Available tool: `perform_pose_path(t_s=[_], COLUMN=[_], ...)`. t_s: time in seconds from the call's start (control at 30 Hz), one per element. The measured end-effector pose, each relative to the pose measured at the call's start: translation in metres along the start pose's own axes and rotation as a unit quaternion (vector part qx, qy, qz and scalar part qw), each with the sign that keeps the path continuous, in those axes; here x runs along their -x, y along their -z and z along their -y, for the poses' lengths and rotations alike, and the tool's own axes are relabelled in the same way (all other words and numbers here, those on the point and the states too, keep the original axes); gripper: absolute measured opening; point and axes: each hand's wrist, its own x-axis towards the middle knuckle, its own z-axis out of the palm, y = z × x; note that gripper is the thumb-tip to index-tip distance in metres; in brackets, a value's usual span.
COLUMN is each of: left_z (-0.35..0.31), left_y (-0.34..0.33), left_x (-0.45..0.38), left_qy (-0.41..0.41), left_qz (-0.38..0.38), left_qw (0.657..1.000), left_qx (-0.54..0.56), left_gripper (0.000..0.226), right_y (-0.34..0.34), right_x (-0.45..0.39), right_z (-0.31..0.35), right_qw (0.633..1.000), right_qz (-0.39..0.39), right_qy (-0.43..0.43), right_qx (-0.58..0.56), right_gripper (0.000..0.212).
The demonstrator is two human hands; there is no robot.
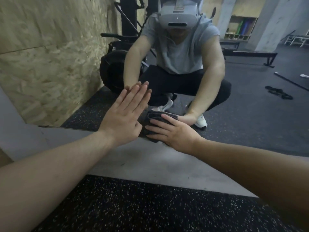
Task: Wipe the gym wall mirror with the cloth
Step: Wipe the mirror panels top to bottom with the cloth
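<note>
- The wall mirror (250,106) fills the upper part of the view and reaches down almost to the floor; its glass shows a gym room with dark rubber flooring, pale chipboard wall panels on the left, and concrete pillars at the far right.
- Below the mirror runs a sloping grey concrete ledge (150,164), and below that lies a black rubber floor mat (133,206) flecked with pale specks.
- Reflected in the mirror, a squatting person in a grey sleeveless top, dark trousers and white shoes wears a grey headset; behind them stands a black exercise machine with a large round wheel.
- Further right in the mirror, a long low black bench crosses the room, a bar lies on the flooring, and a wooden shelf with coloured rolls sits against the back wall.
- The left hand (123,116) lies flat against the mirror near its lower edge, fingers straight and together, grasping nothing.
- The right hand (173,133), just beside the left, presses spread fingers over the cloth, pinning it rather than clenching it.
- The cloth (150,117), dark grey and folded, sits against the mirror's bottom edge, between the two hands and touching both.
</note>
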Motion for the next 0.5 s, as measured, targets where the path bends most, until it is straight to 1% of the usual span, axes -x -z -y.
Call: perform_pose_path(t_s=[0.07,0.2,0.3,0.43,0.5], left_z=[-0.01,-0.038,-0.072,-0.108,-0.117], left_y=[0.001,0.0,-0.004,-0.01,-0.012], left_x=[-0.008,-0.026,-0.039,-0.053,-0.057], left_qy=[-0.017,-0.03,-0.044,-0.037,-0.025], left_qz=[-0.001,0.003,-0.008,-0.01,-0.011], left_qw=[1.0,1.0,0.999,0.999,0.999], left_qx=[-0.008,-0.006,0.007,0.025,0.022], left_gripper=[0.083,0.082,0.081,0.082,0.084], right_y=[-0.013,-0.04,-0.054,-0.073,-0.08], right_x=[0.039,0.13,0.189,0.256,0.278], right_z=[-0.014,-0.035,-0.048,-0.061,-0.068], right_qw=[1.0,1.0,0.999,0.999,0.998], right_qz=[-0.016,0.017,0.021,0.031,0.022], right_qy=[-0.001,0.001,-0.016,-0.037,-0.047], right_qx=[-0.004,0.019,0.02,0.022,0.02], right_gripper=[0.056,0.058,0.058,0.055,0.053])
